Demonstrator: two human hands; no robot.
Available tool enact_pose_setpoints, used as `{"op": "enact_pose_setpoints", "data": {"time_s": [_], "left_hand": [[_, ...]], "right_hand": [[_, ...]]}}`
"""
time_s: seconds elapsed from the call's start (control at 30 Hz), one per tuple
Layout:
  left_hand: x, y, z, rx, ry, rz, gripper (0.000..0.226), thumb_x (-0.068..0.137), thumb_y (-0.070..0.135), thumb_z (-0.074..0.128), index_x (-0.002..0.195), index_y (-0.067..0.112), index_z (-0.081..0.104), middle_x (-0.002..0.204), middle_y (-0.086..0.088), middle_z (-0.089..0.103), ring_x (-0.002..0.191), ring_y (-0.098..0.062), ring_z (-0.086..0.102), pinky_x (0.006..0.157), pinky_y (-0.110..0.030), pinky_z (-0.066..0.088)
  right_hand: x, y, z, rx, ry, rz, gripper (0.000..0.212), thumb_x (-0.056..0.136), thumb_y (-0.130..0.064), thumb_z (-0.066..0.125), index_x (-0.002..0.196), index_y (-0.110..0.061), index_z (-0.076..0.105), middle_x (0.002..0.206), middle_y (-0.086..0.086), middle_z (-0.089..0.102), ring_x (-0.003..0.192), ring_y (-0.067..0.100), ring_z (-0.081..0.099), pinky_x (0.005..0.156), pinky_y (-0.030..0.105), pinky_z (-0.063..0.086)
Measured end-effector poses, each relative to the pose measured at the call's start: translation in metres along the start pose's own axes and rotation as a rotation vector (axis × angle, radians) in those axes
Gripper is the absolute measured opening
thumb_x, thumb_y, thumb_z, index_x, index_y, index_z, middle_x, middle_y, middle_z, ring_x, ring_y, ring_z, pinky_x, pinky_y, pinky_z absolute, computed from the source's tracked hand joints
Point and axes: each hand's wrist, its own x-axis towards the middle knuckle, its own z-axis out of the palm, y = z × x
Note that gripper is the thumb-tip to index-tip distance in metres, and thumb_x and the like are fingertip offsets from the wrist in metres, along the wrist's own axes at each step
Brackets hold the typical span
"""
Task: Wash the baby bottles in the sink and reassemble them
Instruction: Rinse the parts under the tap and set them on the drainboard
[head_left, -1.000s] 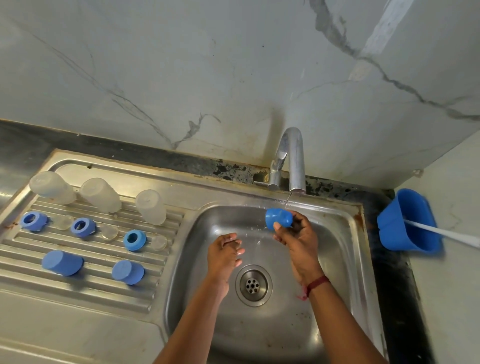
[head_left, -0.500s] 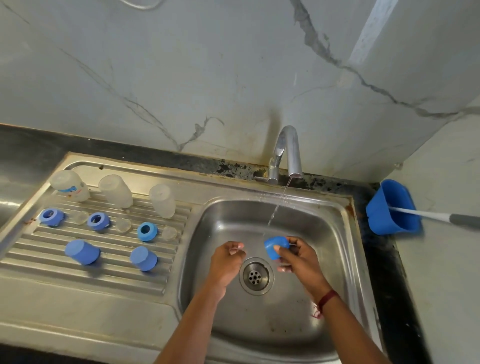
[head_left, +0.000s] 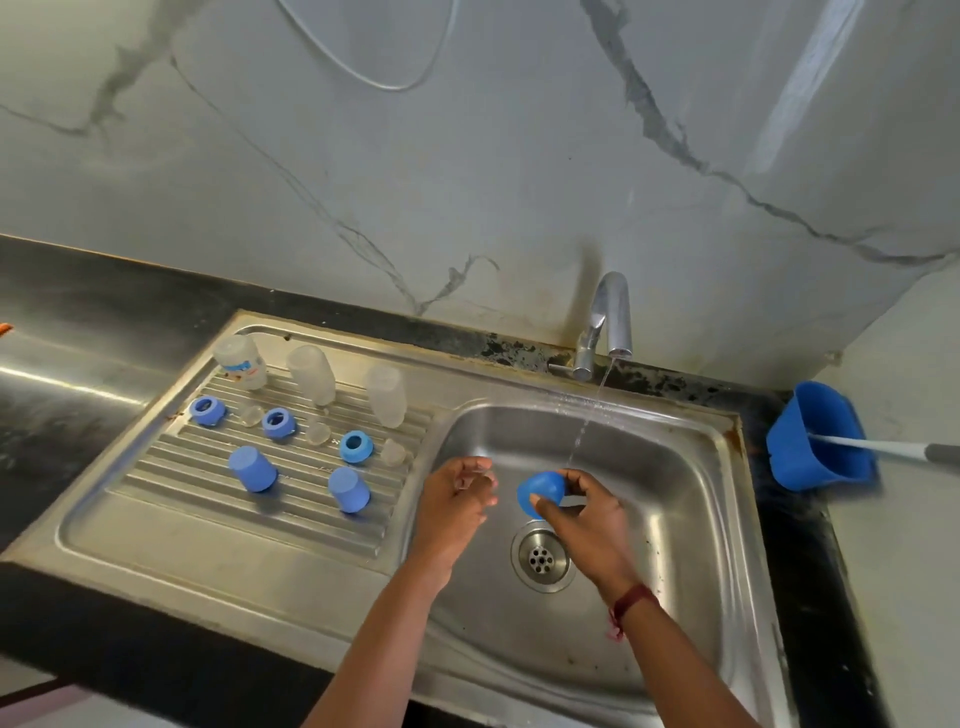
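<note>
Right hand (head_left: 587, 514): fingers (head_left: 576, 480) and thumb curled round a smooth, dome-shaped blue plastic bottle cap (head_left: 540, 491), held over the steel sink basin (head_left: 675, 467) just above the round perforated drain (head_left: 541, 557). A thin water stream (head_left: 587, 421) fell from the curved chrome tap (head_left: 608, 317) and landed close by the cap. A red band (head_left: 636, 603) sat on that wrist.

Left hand (head_left: 457, 499): beside the cap, not touching it, fingers loosely curled; nothing seen in them.

On the ribbed steel draining board (head_left: 208, 519):
- Far row: three cloudy translucent bottles (head_left: 311, 374), cylindrical; the leftmost carried a printed label.
- Middle row: three blue screw rings (head_left: 279, 423), each with a clear soft teat (head_left: 318, 434) just beside it.
- Near row: two more blue caps (head_left: 253, 469).

The black counter (head_left: 104, 312) surrounded the sink, under a grey-veined marble wall (head_left: 467, 182). On the right, a blue plastic tub (head_left: 821, 441) held a white-handled tool (head_left: 883, 444); its head was hidden.
</note>
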Motion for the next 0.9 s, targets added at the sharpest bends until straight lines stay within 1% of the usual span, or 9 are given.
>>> {"op": "enact_pose_setpoints", "data": {"time_s": [0.13, 0.23, 0.3, 0.43, 0.53, 0.63, 0.73, 0.8, 0.9], "left_hand": [[-0.001, 0.031, -0.022, -0.071, 0.037, 0.110, 0.013, 0.092, 0.003, 0.062, 0.098, 0.013, 0.067, 0.081, -0.004, 0.072, 0.067, -0.012, 0.065, 0.060, -0.025, 0.049], [0.006, 0.062, -0.048, -0.131, 0.049, 0.175, 0.014, 0.092, 0.001, 0.062, 0.096, 0.013, 0.066, 0.080, -0.005, 0.071, 0.066, -0.015, 0.063, 0.058, -0.024, 0.048], [0.011, 0.080, -0.072, -0.148, 0.081, 0.215, 0.015, 0.091, 0.001, 0.063, 0.098, 0.013, 0.067, 0.081, -0.005, 0.072, 0.067, -0.016, 0.065, 0.058, -0.023, 0.050], [0.027, 0.100, -0.131, -0.172, 0.174, 0.271, 0.015, 0.093, 0.000, 0.061, 0.098, 0.012, 0.068, 0.083, -0.008, 0.072, 0.070, -0.016, 0.067, 0.059, -0.022, 0.053], [0.037, 0.101, -0.173, -0.201, 0.247, 0.267, 0.014, 0.093, 0.003, 0.061, 0.102, 0.013, 0.068, 0.083, -0.002, 0.073, 0.074, -0.014, 0.067, 0.068, -0.027, 0.053], [0.051, 0.093, -0.216, -0.206, 0.311, 0.241, 0.014, 0.093, 0.004, 0.062, 0.097, 0.016, 0.067, 0.079, 0.003, 0.073, 0.078, -0.016, 0.067, 0.073, -0.030, 0.053], [0.070, 0.081, -0.261, -0.202, 0.396, 0.192, 0.011, 0.090, 0.010, 0.069, 0.095, 0.019, 0.070, 0.093, -0.006, 0.072, 0.090, -0.024, 0.067, 0.076, -0.035, 0.054], [0.080, 0.075, -0.287, -0.220, 0.445, 0.160, 0.011, 0.089, 0.011, 0.070, 0.092, 0.022, 0.071, 0.092, -0.005, 0.070, 0.089, -0.022, 0.065, 0.074, -0.033, 0.051], [0.092, 0.066, -0.319, -0.231, 0.512, 0.143, 0.010, 0.090, 0.011, 0.069, 0.093, 0.020, 0.071, 0.095, -0.005, 0.070, 0.093, -0.021, 0.064, 0.082, -0.036, 0.049]], "right_hand": [[-0.001, -0.038, 0.025, 0.008, -0.040, -0.086, 0.035, 0.077, -0.022, 0.083, 0.107, -0.030, 0.066, 0.101, -0.012, 0.069, 0.070, -0.005, 0.066, 0.066, 0.010, 0.051], [0.001, -0.065, 0.051, 0.023, -0.044, -0.149, 0.046, 0.077, -0.022, 0.083, 0.119, -0.025, 0.063, 0.106, -0.010, 0.068, 0.077, -0.001, 0.069, 0.074, 0.019, 0.057], [0.000, -0.085, 0.071, 0.046, -0.063, -0.179, 0.048, 0.078, -0.022, 0.082, 0.120, -0.025, 0.060, 0.108, -0.011, 0.066, 0.079, 0.000, 0.069, 0.075, 0.022, 0.058], [-0.003, -0.124, 0.118, 0.055, -0.113, -0.244, 0.044, 0.077, -0.017, 0.083, 0.115, -0.025, 0.062, 0.106, -0.011, 0.064, 0.077, -0.002, 0.067, 0.071, 0.017, 0.056], [-0.007, -0.144, 0.155, 0.050, -0.148, -0.287, 0.043, 0.076, -0.015, 0.083, 0.109, -0.030, 0.060, 0.104, -0.013, 0.064, 0.077, 0.000, 0.067, 0.069, 0.015, 0.055], [-0.010, -0.159, 0.194, 0.021, -0.187, -0.338, 0.042, 0.076, -0.016, 0.084, 0.104, -0.032, 0.058, 0.103, -0.010, 0.063, 0.078, 0.007, 0.067, 0.068, 0.014, 0.053], [-0.007, -0.168, 0.233, -0.039, -0.230, -0.403, 0.042, 0.076, -0.019, 0.082, 0.111, -0.024, 0.060, 0.107, -0.008, 0.061, 0.085, 0.010, 0.065, 0.072, 0.013, 0.053], [-0.003, -0.173, 0.258, -0.107, -0.283, -0.449, 0.048, 0.079, -0.022, 0.080, 0.121, -0.022, 0.059, 0.113, -0.005, 0.059, 0.092, 0.011, 0.064, 0.078, 0.018, 0.055], [0.004, -0.177, 0.291, -0.254, -0.388, -0.529, 0.051, 0.083, -0.023, 0.076, 0.130, -0.019, 0.058, 0.120, 0.003, 0.058, 0.103, 0.016, 0.060, 0.091, 0.028, 0.052]]}}
